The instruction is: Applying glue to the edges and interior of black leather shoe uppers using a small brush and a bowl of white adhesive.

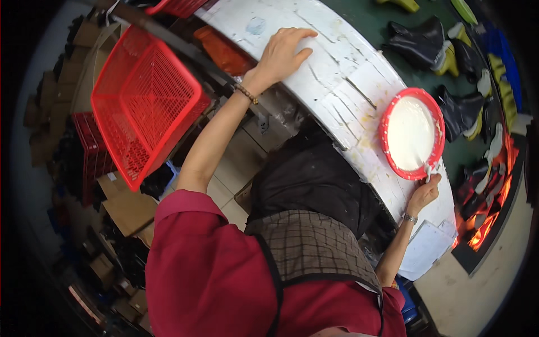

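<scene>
My left hand (283, 50) lies flat, fingers spread, on the cracked white tabletop (342, 73), holding nothing. My right hand (425, 191) is closed on a small white-coated brush (428, 171) whose tip touches the near rim of a round red bowl (387, 112). The bowl is filled with white paste and stands on the same tabletop. A bead bracelet is on my left wrist and a metal watch on my right. I wear a red top and a checked apron.
A red plastic basket (140, 101) hangs tilted at the left, with a second one (179, 7) above it. Black boots with yellow soles (426, 42) lie on a green surface beyond the table. An orange glow (488, 219) shows at the right. Cardboard boxes (129, 210) are stacked lower left.
</scene>
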{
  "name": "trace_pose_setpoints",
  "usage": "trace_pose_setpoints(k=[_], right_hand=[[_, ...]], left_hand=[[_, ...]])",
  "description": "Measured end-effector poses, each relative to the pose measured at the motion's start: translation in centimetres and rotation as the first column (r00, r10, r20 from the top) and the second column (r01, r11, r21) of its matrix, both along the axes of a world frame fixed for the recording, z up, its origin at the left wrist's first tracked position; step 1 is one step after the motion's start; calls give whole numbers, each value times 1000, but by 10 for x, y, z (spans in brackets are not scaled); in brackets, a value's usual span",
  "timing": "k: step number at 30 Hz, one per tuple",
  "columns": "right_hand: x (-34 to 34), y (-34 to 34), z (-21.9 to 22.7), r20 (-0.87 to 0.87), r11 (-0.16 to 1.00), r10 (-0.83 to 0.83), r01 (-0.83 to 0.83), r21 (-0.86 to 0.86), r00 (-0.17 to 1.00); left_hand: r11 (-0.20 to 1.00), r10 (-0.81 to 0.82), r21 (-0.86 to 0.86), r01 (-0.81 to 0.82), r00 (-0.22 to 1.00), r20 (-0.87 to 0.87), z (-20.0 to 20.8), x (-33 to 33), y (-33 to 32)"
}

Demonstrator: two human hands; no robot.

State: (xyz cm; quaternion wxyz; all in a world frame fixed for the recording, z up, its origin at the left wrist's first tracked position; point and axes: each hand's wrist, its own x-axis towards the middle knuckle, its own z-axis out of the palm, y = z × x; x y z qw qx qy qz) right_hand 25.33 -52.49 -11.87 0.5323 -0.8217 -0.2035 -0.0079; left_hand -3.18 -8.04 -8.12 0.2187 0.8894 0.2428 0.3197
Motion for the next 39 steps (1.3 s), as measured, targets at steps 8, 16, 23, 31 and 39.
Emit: trace_pose_setpoints(k=[8,16,23,31,39], right_hand=[[-4,5,4,-8,996,-31,30,-82,999],[-10,4,8,19,995,54,-53,-81,998],[-10,4,7,-18,997,63,-64,-52,998],[-12,6,13,33,994,98,-96,-61,995],[-6,10,9,89,991,127,-123,-47,988]], left_hand=[[981,136,114,-155,978,156,-23,-8,-14],[971,212,80,-225,966,146,-15,-6,-18],[971,222,71,-227,972,78,-8,0,-23],[970,219,99,-224,974,59,-9,0,-25],[974,196,-161,-162,956,220,-11,-8,-20]])
